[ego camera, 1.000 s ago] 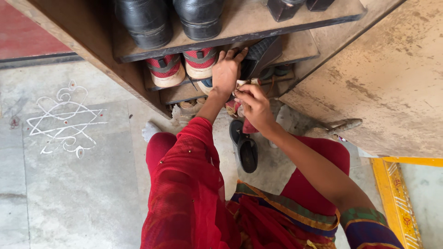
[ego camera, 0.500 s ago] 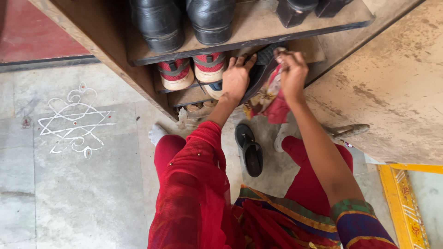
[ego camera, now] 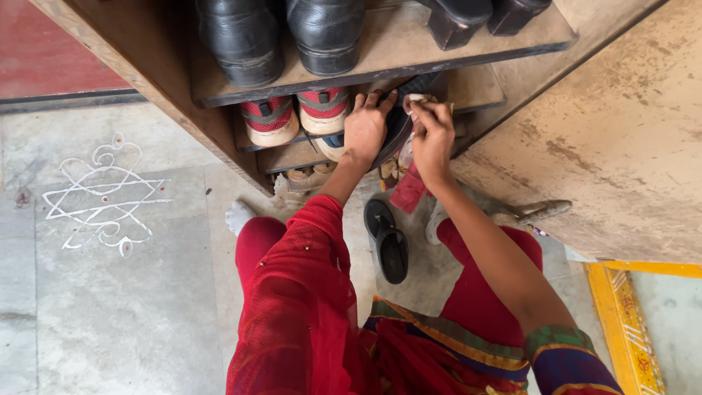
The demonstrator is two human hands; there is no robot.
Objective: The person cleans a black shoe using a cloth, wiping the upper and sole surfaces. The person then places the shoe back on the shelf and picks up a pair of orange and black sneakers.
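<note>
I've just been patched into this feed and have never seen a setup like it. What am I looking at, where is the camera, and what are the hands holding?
There is no machine here: a person in red clothes works with two bare hands. The one camera sits on their head and looks down, so the arms reach up into the picture from the bottom.

In front of them is a wooden shoe rack. Black shoes stand on its upper shelf, and red and white sneakers on the shelf below.

The left hand steadies a dark shoe, tipped up at the shelf's edge. The right hand presses a patterned red cloth against it; the cloth hangs down below the hand.

A black sandal lies on the concrete floor, which has a white chalk drawing.
</note>
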